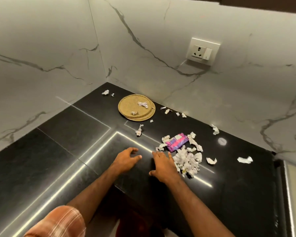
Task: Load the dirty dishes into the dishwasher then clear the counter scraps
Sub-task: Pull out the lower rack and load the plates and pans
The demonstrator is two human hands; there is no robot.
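Both hands reach out over the black tabletop, which fills a corner between two white marble-veined walls. The left hand hovers or rests low on the bare dark surface with its grip spread, fingers loosely curled and nothing between them. The right hand lies palm down just beside it, grip also spread and empty, its fingertips touching or nearly touching the near edge of the pile of torn paper scraps. That pile sits to the right of the hands, and at its far side lies a pink and purple wrapper, ringed by more white shreds. Loose scraps are scattered further out: one crumpled piece between the pile and the round woven mats, two pieces to the right of the pile, another close to the right wall, and a few small bits along the wall's foot. The mats are stacked near the corner, with two scraps lying on the top one. A further scrap sits deep in the corner behind the mats. A white wall socket is mounted on the right wall above the tabletop. A checked orange sleeve shows on the left arm at the bottom edge
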